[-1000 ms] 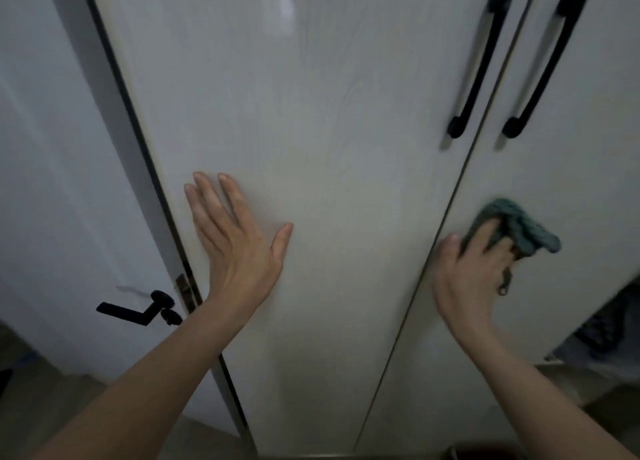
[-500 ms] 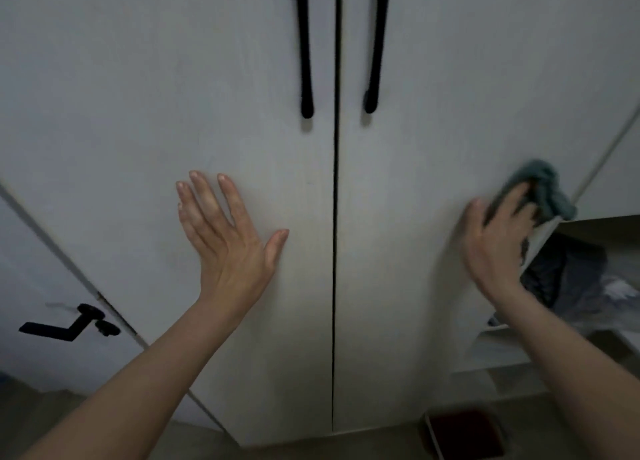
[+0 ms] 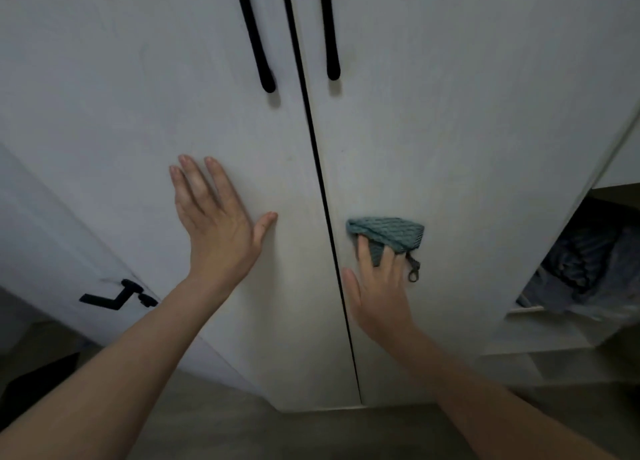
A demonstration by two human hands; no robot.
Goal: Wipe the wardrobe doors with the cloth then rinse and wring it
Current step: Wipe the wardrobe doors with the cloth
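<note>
Two white wardrobe doors meet at a dark vertical gap; the left door (image 3: 145, 113) and the right door (image 3: 467, 130) each carry a long black handle near the top. My left hand (image 3: 216, 224) lies flat and spread on the left door. My right hand (image 3: 379, 286) presses a folded teal cloth (image 3: 389, 234) against the right door, just right of the gap. A small metal clip (image 3: 414, 274) hangs from the cloth by my fingers.
A room door with a black lever handle (image 3: 114, 296) stands at the lower left. An open shelf compartment with dark bundled clothes (image 3: 585, 262) is at the right. Grey floor (image 3: 242, 432) runs along the bottom.
My right hand has slid the cloth leftward across the right door, from its right edge to beside the centre gap. My left hand stays flat on the left door. The view has shifted.
</note>
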